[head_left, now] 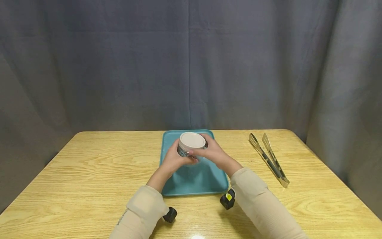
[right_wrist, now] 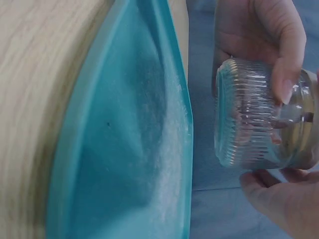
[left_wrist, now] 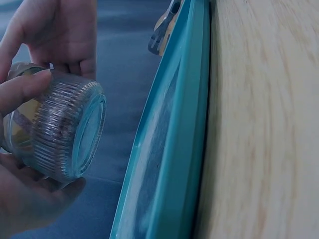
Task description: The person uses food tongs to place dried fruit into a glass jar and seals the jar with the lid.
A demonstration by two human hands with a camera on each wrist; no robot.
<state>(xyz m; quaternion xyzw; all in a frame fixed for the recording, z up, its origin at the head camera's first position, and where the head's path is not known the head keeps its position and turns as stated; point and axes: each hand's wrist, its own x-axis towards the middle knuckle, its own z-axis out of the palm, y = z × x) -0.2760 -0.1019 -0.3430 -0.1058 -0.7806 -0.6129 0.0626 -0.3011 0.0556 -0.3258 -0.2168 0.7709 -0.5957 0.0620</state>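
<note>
A clear ribbed glass jar (left_wrist: 67, 124) with a white lid (head_left: 192, 140) is held up over a teal tray (head_left: 197, 181). My left hand (head_left: 173, 160) grips the jar from its left side. From the right, my right hand (head_left: 215, 153) grips it as well, its thumb lying across the front just below the lid. In both wrist views the jar's base is apart from the tray. Yellowish and dark patches show near the jar's upper part in the right wrist view; whether they are contents or reflections, I cannot tell.
Metal tongs with dark grips (head_left: 270, 161) lie spread on the wooden table (head_left: 89, 176), right of the tray. A grey curtain (head_left: 188, 66) hangs behind the table and along its sides. Black wrist devices (head_left: 170, 215) sit below both sleeves.
</note>
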